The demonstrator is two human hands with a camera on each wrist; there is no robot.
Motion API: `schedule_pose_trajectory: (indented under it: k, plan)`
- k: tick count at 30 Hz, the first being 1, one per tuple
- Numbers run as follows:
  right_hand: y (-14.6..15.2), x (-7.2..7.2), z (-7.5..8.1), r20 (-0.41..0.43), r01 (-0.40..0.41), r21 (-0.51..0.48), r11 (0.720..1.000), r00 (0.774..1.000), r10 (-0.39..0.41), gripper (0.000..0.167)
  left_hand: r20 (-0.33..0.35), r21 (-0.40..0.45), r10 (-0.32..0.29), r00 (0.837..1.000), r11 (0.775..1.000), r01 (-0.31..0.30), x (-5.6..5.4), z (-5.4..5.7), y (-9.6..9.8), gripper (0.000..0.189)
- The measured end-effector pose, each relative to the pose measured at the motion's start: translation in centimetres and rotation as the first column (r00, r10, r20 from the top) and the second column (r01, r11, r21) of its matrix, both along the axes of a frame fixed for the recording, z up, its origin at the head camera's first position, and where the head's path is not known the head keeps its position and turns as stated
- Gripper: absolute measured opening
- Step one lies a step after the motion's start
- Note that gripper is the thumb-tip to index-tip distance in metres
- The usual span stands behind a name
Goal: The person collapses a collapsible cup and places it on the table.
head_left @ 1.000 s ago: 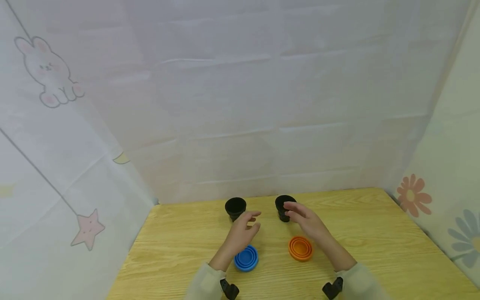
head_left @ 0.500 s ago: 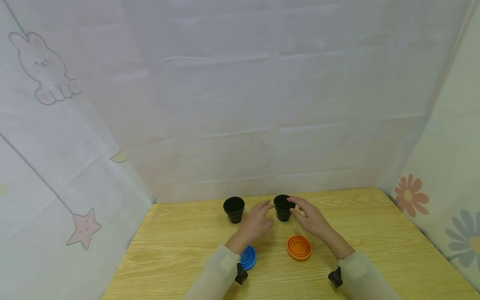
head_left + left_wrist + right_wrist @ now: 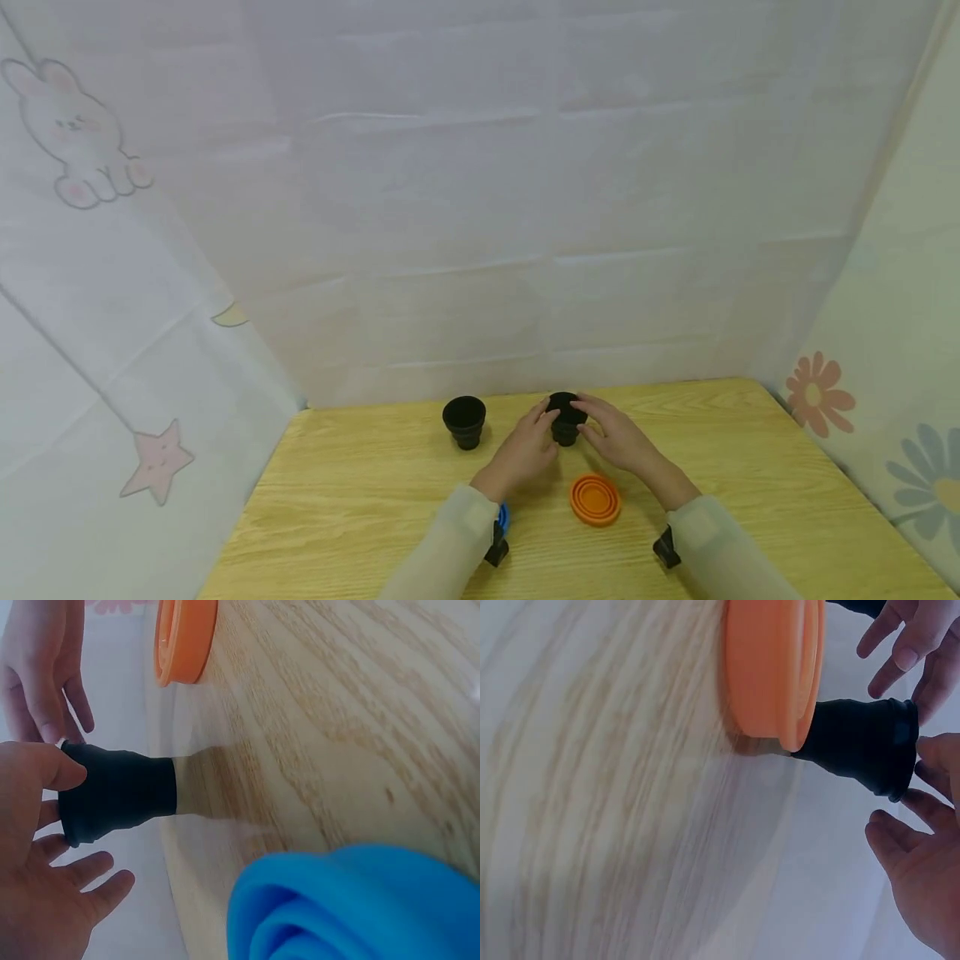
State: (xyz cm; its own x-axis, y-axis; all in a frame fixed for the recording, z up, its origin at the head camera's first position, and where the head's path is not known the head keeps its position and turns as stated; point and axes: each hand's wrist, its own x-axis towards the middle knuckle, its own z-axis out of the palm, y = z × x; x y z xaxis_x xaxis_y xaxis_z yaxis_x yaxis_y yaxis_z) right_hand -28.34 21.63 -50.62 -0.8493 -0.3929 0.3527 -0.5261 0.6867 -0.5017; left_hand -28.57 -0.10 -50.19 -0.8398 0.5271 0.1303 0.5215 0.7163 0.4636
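Observation:
A black stepped cup (image 3: 564, 432) stands upright on the table, with a hand at each side of its rim. My left hand (image 3: 521, 451) is at its left side; in the left wrist view the thumb (image 3: 66, 771) overlaps the rim and the other fingers spread loosely. At the right side is my right hand (image 3: 617, 437), its bent, parted fingertips close to the rim in the right wrist view. Firm contact cannot be made out for either hand. An orange collapsed cup (image 3: 595, 500) lies nearer me, between the forearms. The left sleeve mostly hides a blue collapsed cup (image 3: 315, 900).
A second black cup (image 3: 464, 422) stands to the left, near the back of the wooden table (image 3: 337, 500). A pale cloth backdrop (image 3: 450, 250) rises behind the table and along both sides.
My left hand has moved right and forward from beside the left black cup to the right one. The left sleeve now covers most of the blue cup. My right hand has barely shifted.

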Motion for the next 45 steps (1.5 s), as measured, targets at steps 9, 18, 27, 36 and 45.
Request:
schedule_pose_trajectory:
  k: [9,18,27,36,45]
  plan:
    - [-0.4,0.1,-0.1,-0.047,0.007,-0.002,1.000,0.999,-0.007,0.035,-0.042,-0.016,-0.020,0.999,1.000,0.020,0.0,0.0,0.1,0.055]
    - [-0.8,0.8,0.2,-0.110,-0.048,-0.143,0.988,0.993,0.033,0.029,-0.120,0.026,-0.009,0.993,1.000,0.012,0.9,0.5,-1.4,0.053]
    - [-1.5,2.9,1.2,-0.242,-0.103,-0.209,0.973,0.969,0.051,0.025,-0.304,0.147,-0.056,0.951,0.984,0.105,2.3,1.6,-3.5,0.045]
    - [-2.2,5.1,2.2,-0.356,-0.203,-0.234,0.951,0.928,0.110,0.037,-0.549,0.190,-0.142,0.824,0.938,0.289,3.7,2.6,-5.5,0.040]
    - [-2.5,7.6,3.1,-0.377,-0.303,-0.240,0.922,0.904,0.199,0.058,-0.627,0.246,-0.164,0.761,0.886,0.393,5.8,3.4,-6.6,0.040]
